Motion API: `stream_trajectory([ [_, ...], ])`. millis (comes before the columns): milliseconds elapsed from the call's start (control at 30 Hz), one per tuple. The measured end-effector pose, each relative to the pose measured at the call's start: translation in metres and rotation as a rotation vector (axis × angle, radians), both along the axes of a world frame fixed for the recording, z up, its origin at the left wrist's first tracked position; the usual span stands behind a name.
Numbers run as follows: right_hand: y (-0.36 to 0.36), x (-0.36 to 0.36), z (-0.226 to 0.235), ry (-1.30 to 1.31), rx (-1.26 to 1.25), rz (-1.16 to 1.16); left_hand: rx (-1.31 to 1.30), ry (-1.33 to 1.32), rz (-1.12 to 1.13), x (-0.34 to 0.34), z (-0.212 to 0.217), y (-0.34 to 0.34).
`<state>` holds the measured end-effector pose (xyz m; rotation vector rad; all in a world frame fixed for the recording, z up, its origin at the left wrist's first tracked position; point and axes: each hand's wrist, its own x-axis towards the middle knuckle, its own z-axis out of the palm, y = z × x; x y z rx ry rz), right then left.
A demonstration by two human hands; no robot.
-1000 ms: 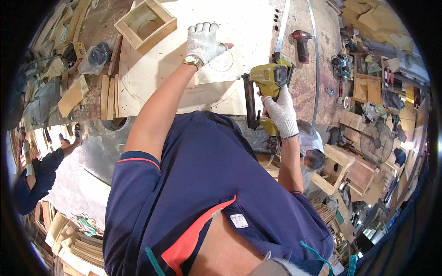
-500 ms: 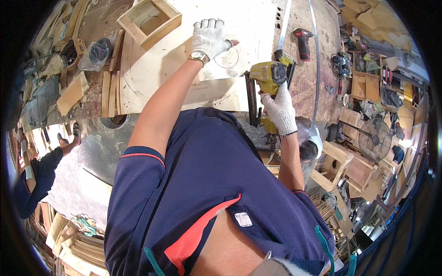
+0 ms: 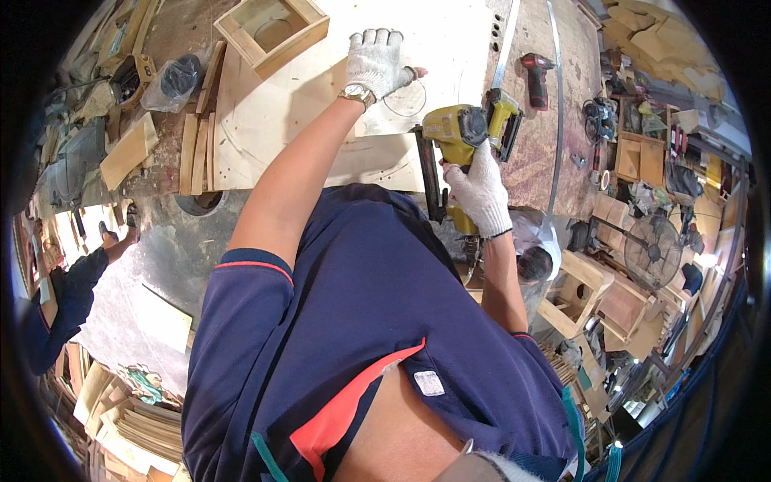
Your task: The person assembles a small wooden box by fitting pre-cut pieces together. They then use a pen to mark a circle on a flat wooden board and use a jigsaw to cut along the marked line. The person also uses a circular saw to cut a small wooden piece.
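In the head view, the left hand (image 3: 374, 68) lies flat on a pale board (image 3: 385, 122) marked with a round outline, fingers straight and thumb out to the right, gripping nothing. The board is on a larger pale sheet (image 3: 261, 149) on the worktop (image 3: 580, 136). The right hand (image 3: 480, 189), nearer and to the right, has its fingers closed around the handle of a yellow nail gun (image 3: 451, 132). The tool's black magazine stands at its left, by the near edge of the sheet; whether it touches anything there cannot be told.

An open wooden box (image 3: 297, 51) sits farther off to the left of the left hand. A second yellow tool (image 3: 502, 120) lies just beyond the nail gun, and a red and black drill (image 3: 536, 82) farther to the right.

The step in hand looks like steadying the board with the nail gun at the ready. Using it on the board would call for bringing its nose squarely onto the wood, keeping the left fingers clear and the board from sliding.
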<state>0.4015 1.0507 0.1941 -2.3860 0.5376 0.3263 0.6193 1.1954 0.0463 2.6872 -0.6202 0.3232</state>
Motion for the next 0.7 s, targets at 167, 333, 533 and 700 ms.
stream_trajectory([
  [167,0.006,0.001,-0.001,-0.005,0.112,0.002,-0.054,-0.035,-0.002,0.001,-0.004,0.000],
  [333,0.018,0.001,-0.015,-0.058,-0.037,0.172,-0.076,-0.084,-0.002,0.001,-0.009,0.000],
  [533,0.023,-0.001,-0.024,-0.082,-0.140,0.228,-0.118,-0.148,-0.006,0.002,-0.013,0.000],
  [700,0.031,0.000,-0.023,-0.166,-0.196,0.259,-0.111,-0.128,-0.007,0.002,-0.012,-0.001],
])
